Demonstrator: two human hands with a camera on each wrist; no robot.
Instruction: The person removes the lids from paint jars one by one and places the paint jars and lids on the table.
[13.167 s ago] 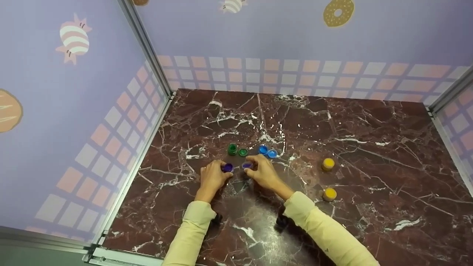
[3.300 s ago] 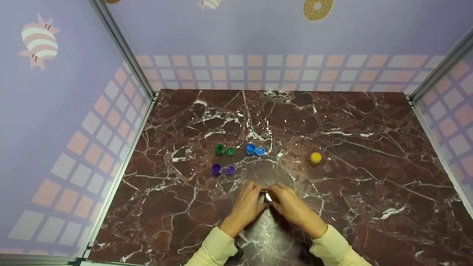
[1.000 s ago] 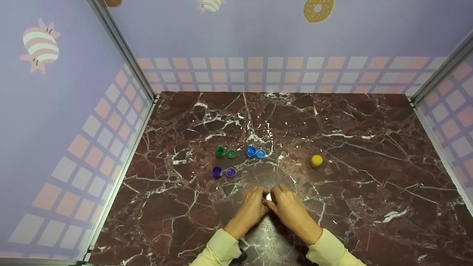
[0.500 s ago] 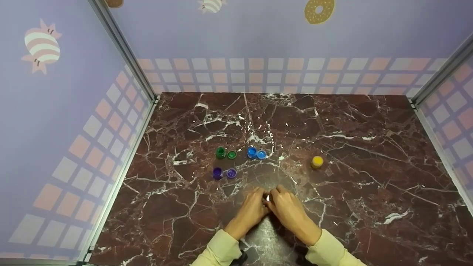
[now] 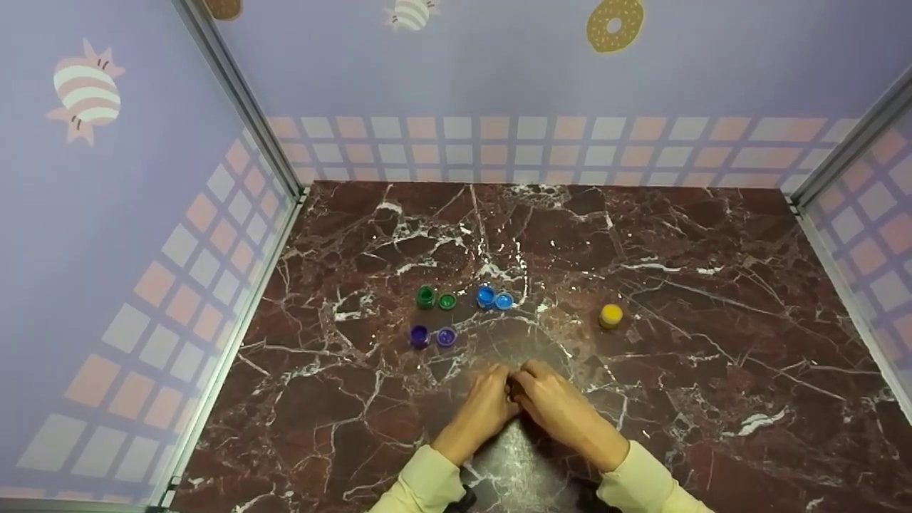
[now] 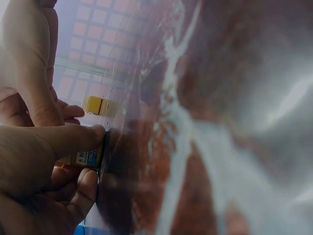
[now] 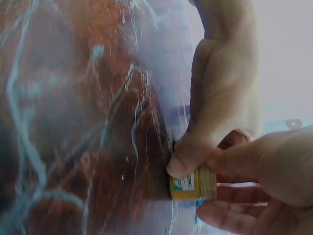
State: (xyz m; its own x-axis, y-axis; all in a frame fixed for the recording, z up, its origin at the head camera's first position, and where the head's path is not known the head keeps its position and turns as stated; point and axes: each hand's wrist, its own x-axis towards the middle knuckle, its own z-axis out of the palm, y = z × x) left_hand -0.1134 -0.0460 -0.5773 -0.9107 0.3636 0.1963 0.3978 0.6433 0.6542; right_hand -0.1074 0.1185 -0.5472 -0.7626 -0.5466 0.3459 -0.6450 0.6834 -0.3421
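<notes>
Between my two hands, low on the table, is a small yellow paint jar (image 7: pixel 185 187). My left hand (image 5: pixel 484 405) holds its labelled body near the tabletop. Above it my right hand (image 5: pixel 559 407) grips the lid (image 7: pixel 209 183) with thumb and fingers. From the head view the fingers cover nearly all of this jar. Another yellow paint jar (image 5: pixel 610 315) stands capped to the right. Open paint jars in green (image 5: pixel 425 297), blue (image 5: pixel 486 297) and purple (image 5: pixel 420 336) stand farther off, each with its lid, green (image 5: pixel 447 301), blue (image 5: pixel 504 301) and purple (image 5: pixel 447 337), lying beside it.
The table (image 5: pixel 712 299) has a dark red marble pattern. Purple printed panels (image 5: pixel 442 78) enclose it at the back and both sides, with metal rails (image 5: pixel 235 92) along the corners.
Earlier my hands held the purple jar and its lid; these now lie on the table. One yellow jar has come between my hands. Lately my right hand turned slightly, and the white glint there vanished.
</notes>
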